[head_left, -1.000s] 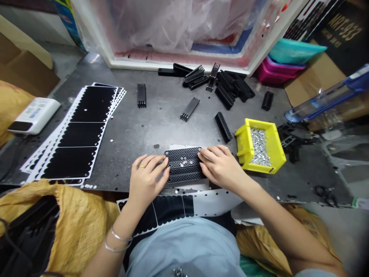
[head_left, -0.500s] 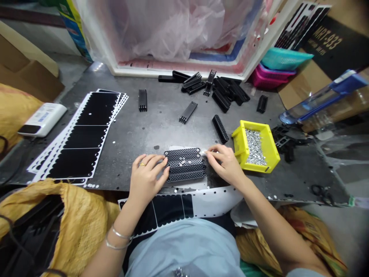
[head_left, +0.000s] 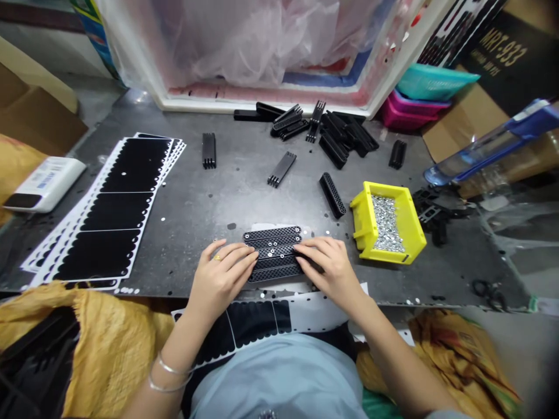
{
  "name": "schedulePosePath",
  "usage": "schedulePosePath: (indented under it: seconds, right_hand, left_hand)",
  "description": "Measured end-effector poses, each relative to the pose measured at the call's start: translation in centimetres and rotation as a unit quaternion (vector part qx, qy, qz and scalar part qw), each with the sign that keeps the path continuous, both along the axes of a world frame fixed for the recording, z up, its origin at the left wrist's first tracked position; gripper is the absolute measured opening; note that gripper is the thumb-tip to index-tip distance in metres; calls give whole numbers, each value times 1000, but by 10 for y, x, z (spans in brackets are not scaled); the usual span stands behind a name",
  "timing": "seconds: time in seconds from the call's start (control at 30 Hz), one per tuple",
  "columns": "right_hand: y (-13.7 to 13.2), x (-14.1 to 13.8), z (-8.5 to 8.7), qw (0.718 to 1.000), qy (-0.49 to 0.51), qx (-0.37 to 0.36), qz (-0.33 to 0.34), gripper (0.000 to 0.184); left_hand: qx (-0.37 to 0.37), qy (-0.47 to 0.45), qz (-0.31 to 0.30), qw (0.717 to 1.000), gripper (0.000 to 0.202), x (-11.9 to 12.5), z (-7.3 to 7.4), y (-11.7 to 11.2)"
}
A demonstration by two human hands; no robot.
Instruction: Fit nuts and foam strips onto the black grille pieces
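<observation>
A row of black perforated plastic strips point(head_left: 273, 247) lies side by side near the front edge of the grey metal table point(head_left: 209, 198), with small silver washers on the middle ones. My left hand point(head_left: 220, 276) rests on the strips' left ends, fingers stretched flat, a ring on one finger. My right hand point(head_left: 325, 265) lies over their right ends, fingers extended onto the strips. A yellow bin point(head_left: 364, 224) full of small silver hardware stands just to the right of my right hand.
Sheets of black die-cut stickers point(head_left: 109, 209) lie at the left, another sheet point(head_left: 248, 320) on my lap. Loose black strips point(head_left: 336, 139) are piled at the back by a white tray point(head_left: 262, 99). A white device point(head_left: 41, 183) sits far left; scissors point(head_left: 491, 291) far right.
My right hand, pinching something at the strips' upper right corner half a second ago, has come back down onto their right ends. My left hand has stayed on the left ends.
</observation>
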State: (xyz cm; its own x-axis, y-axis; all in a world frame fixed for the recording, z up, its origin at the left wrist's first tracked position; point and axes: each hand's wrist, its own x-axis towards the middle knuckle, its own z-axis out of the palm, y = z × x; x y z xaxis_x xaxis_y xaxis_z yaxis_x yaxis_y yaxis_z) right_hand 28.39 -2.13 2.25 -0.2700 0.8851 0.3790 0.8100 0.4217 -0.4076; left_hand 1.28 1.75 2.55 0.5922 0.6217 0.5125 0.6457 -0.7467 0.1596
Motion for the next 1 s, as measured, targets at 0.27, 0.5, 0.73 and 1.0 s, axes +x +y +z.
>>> schedulePosePath:
  seconds: [0.27,0.5,0.73,1.0]
  right_hand:
    - [10,9,4,995,-77,53,-36,16]
    - [-7,17,11,997,-79,-13,12,28]
    - [-10,2,14,992,-129,-10,-13,31]
    - [5,2,14,989,-142,40,20,23]
  left_hand:
    - [24,-17,27,999,20,-4,-2,-4]
    - [18,-6,34,999,25,-1,-1,-15]
    - [-4,53,97,994,37,3,4,-35]
    - [-13,96,112,989,46,20,6,-43]
